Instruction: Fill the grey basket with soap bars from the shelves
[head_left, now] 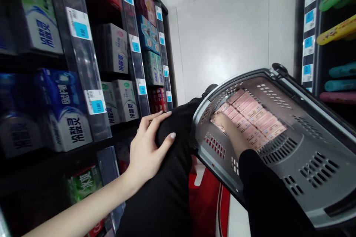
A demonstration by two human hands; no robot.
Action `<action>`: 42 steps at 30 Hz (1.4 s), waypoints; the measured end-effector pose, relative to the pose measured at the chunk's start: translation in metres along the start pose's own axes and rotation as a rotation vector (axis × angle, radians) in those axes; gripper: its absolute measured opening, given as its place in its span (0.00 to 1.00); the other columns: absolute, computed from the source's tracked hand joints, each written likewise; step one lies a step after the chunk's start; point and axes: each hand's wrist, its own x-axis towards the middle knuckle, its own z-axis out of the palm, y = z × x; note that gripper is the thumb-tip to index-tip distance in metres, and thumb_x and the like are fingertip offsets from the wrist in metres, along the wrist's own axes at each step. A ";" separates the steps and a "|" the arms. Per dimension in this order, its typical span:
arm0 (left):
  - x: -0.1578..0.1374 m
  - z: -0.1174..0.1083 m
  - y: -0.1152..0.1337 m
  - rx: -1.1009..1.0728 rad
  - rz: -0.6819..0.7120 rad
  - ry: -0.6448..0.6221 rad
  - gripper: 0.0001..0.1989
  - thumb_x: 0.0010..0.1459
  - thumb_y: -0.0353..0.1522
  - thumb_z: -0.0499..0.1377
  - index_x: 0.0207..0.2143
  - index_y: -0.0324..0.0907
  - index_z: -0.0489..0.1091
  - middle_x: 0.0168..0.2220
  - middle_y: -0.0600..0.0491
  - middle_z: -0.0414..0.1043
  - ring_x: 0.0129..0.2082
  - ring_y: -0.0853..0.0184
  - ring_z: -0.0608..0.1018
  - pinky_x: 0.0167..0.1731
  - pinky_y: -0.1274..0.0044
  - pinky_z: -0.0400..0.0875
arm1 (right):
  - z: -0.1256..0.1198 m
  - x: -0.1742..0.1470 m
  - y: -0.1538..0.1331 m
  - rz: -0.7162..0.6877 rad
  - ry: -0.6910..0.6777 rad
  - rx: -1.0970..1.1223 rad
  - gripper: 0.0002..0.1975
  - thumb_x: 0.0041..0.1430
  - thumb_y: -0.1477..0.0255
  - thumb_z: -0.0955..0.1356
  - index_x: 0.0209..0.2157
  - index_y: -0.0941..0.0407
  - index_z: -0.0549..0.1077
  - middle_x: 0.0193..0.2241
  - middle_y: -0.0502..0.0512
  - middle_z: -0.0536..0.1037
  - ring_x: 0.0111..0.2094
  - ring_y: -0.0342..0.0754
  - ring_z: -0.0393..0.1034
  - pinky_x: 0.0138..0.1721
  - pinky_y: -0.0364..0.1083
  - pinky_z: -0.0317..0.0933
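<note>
My left hand [147, 144] rests on my black-trousered leg, fingers spread and holding nothing. Inside a grey plastic shopping basket [303, 126], my right hand [221, 120] reaches down to the left end of the pink boxes. Its fingers are closed at a small pink box [219, 127], partly hidden by the hand. Several more pink boxes [250, 113] lie packed side by side in rows on the basket's bottom. The basket is tilted beside my leg, and my right sleeve crosses its near rim.
Shelves with boxed toothpaste [66, 118] and price tags [96, 102] stand close on the left. Another rack with coloured toothbrush-like handles [338, 29] is on the right. Pale floor tiles [222, 33] lie ahead. Something red and white [207, 200] sits below the basket.
</note>
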 end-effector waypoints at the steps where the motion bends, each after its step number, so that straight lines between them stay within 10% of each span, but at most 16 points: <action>1: 0.000 0.000 0.000 0.011 0.001 -0.001 0.27 0.59 0.51 0.52 0.56 0.51 0.68 0.55 0.50 0.66 0.56 0.53 0.71 0.57 0.58 0.69 | 0.001 -0.002 -0.001 0.005 0.013 0.004 0.17 0.66 0.64 0.62 0.47 0.54 0.78 0.48 0.60 0.79 0.52 0.53 0.69 0.53 0.49 0.59; 27: 0.000 0.000 0.005 -0.007 -0.017 -0.015 0.26 0.59 0.48 0.53 0.56 0.50 0.68 0.57 0.49 0.65 0.58 0.54 0.70 0.59 0.59 0.67 | -0.001 -0.016 -0.005 0.224 -0.043 0.177 0.25 0.68 0.59 0.59 0.59 0.58 0.66 0.56 0.67 0.72 0.65 0.64 0.48 0.57 0.63 0.49; 42: 0.000 -0.001 0.002 -0.002 -0.002 -0.011 0.25 0.59 0.50 0.53 0.56 0.51 0.68 0.56 0.51 0.65 0.58 0.54 0.69 0.59 0.61 0.67 | 0.017 -0.026 -0.014 0.223 0.263 0.261 0.20 0.71 0.66 0.57 0.58 0.54 0.70 0.61 0.57 0.70 0.57 0.55 0.59 0.55 0.53 0.52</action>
